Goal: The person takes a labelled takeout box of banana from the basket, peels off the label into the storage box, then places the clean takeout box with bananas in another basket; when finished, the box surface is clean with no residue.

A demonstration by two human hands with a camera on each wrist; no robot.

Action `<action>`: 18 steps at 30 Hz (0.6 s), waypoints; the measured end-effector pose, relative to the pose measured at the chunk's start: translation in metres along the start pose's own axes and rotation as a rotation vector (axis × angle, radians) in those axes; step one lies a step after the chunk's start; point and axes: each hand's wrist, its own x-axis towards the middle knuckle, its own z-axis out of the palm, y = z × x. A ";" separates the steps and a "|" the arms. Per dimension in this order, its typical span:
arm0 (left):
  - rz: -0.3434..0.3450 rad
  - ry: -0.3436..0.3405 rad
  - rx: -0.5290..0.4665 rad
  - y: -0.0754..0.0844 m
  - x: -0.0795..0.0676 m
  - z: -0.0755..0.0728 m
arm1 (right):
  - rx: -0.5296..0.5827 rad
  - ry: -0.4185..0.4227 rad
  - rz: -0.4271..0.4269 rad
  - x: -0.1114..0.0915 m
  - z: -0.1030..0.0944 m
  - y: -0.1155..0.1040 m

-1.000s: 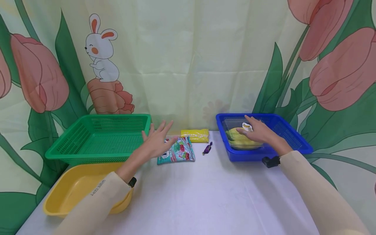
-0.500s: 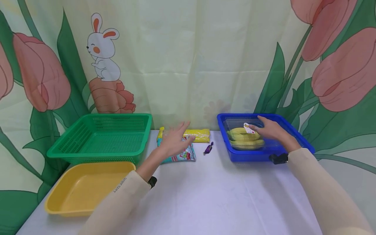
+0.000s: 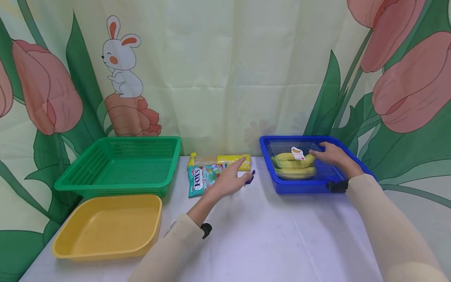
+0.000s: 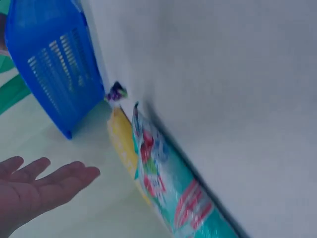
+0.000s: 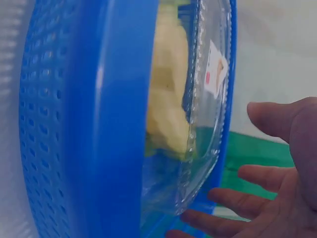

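My left hand [image 3: 230, 182], fingers spread, hovers over the right end of a teal FOX'S candy bag [image 3: 199, 182]. Beside its thumb lies a purple wrapped candy [image 3: 251, 178], partly hidden in the head view but whole in the left wrist view [image 4: 117, 92]. Behind the bag, a long yellow packet [image 3: 225, 158] with a see-through middle lies against the curtain. My right hand [image 3: 332, 156] is over a clear plastic box [image 3: 282, 147] of bananas [image 3: 295, 172] inside the blue basket [image 3: 299, 188]. Its fingers are extended and apart in the right wrist view, the thumb clear of the lid.
A green basket [image 3: 169, 178] stands at the back left. In front of it is a yellow tub [image 3: 105, 254], close to the table's left edge. A printed curtain [image 3: 204, 78] hangs behind everything. White cloth covers the table [image 3: 253, 243].
My left hand has moved right across the candy bag towards the purple candy. My right hand has shifted right over the banana box, uncovering its label. Basket and packets have stayed put.
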 end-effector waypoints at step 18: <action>-0.036 -0.009 -0.277 0.021 0.014 0.059 | 0.169 -0.109 0.087 0.009 0.002 0.018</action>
